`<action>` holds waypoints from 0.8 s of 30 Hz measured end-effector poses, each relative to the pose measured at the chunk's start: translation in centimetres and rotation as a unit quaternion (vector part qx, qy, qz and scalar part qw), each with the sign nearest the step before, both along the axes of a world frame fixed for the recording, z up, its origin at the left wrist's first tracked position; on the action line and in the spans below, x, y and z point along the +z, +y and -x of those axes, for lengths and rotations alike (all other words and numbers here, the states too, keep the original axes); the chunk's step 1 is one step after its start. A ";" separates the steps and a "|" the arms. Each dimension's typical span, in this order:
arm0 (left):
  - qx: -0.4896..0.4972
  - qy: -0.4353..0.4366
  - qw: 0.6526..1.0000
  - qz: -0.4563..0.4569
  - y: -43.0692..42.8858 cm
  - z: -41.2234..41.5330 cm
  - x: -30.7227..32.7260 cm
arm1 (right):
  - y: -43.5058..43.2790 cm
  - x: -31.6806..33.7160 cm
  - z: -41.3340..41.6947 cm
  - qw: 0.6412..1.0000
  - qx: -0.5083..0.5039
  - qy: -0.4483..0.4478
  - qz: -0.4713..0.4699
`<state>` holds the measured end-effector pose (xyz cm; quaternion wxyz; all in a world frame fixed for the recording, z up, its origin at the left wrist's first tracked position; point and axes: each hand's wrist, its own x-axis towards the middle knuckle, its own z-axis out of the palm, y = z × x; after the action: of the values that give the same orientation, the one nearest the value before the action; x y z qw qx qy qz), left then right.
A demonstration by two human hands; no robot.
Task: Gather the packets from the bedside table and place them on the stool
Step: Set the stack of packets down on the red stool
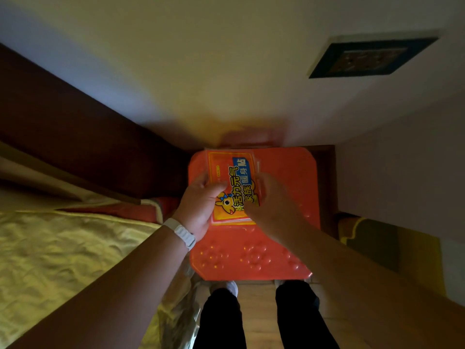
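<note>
Both hands grip the stack of packets [232, 187] over the far half of the red stool [284, 248], toward its far-left corner. The left hand [198, 205] clasps the left edge, thumb on top; the right hand [264, 197] pinches the right edge, probably squaring the stack for setting down.

the person's arms are bare to the frame edge. a white wristband [183, 234] circles the left wrist. black trousers [221, 321] and pale shoes [227, 287] show at six o'clock.
</note>
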<state>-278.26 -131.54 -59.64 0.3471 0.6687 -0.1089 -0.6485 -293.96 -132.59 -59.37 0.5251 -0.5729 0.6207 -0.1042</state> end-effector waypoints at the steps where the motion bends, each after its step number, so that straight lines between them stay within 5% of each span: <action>1: -0.007 -0.011 1.000 0.011 0.0 0.1 -0.4 | 0.1 -0.6 -0.2 1.000 -0.004 0.004 0.004; 7: -0.088 -0.197 0.975 0.052 0.4 -0.4 -1.6 | 0.5 -1.2 -0.5 0.997 0.037 0.032 0.061; 12: -0.226 -0.375 0.895 0.091 1.4 -1.6 -1.4 | 0.7 -1.3 -0.5 0.996 0.040 0.048 0.060; 24: -0.319 -0.440 0.828 0.138 5.9 -1.7 -0.9 | 4.0 -0.6 -1.1 0.984 0.095 0.140 0.049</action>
<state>-276.60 -125.68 -60.52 0.1247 0.7560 -0.5462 -0.3385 -292.83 -128.56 -59.97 0.4120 -0.6632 0.6248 -0.0032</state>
